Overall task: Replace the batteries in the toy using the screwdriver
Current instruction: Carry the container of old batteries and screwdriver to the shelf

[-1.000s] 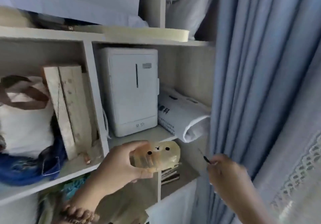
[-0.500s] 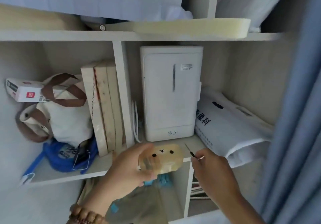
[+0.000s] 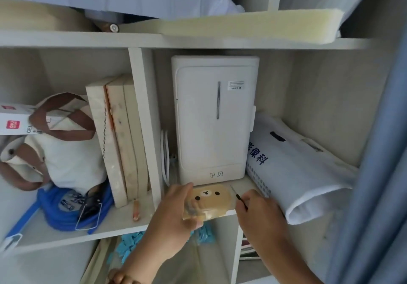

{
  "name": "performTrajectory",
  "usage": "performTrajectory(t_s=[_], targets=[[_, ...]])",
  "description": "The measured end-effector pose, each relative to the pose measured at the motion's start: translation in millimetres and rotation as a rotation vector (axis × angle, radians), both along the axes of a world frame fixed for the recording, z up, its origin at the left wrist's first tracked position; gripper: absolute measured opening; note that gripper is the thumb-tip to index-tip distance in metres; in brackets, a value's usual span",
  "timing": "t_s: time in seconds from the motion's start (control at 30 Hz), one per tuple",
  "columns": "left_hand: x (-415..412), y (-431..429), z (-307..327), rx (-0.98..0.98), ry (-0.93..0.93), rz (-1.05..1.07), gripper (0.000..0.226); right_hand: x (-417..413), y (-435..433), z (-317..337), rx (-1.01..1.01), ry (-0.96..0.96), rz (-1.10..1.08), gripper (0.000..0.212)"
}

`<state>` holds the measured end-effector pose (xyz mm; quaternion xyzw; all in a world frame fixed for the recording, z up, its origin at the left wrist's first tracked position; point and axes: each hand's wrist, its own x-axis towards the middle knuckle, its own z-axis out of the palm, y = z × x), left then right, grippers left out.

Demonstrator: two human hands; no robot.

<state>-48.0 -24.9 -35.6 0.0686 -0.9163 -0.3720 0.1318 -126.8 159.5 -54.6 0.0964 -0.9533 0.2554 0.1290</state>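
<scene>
Your left hand (image 3: 174,219) has its fingers clamped on the bear-face toy (image 3: 209,202), holding it at the front edge of the shelf (image 3: 123,228), just before the white appliance (image 3: 212,118). Your right hand (image 3: 259,215) pinches the thin screwdriver (image 3: 239,197), its tip beside the toy's right edge.

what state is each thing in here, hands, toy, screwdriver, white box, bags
left hand: gripping the toy
bear toy: held at the shelf edge, face up
right hand: pinching the screwdriver
screwdriver: tip up, clear of the toy
white appliance: upright, door closed
white plastic bag: lying on its side
canvas bag: slumped
</scene>
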Motion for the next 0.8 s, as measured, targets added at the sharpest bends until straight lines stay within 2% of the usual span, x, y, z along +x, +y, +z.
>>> performTrajectory(t_s=[0.37,0.8], targets=[[-11.5,6.9,-10.8,0.026,-0.032,0.086,0.082,-4.6,0.7,-3.8,-0.118,-0.003,-0.009,0.02],[-23.8,3.5,-16.5,0.184,-0.145,0.133,0.096,0.0,3.5,7.0,-0.084,-0.038,0.032,0.021]])
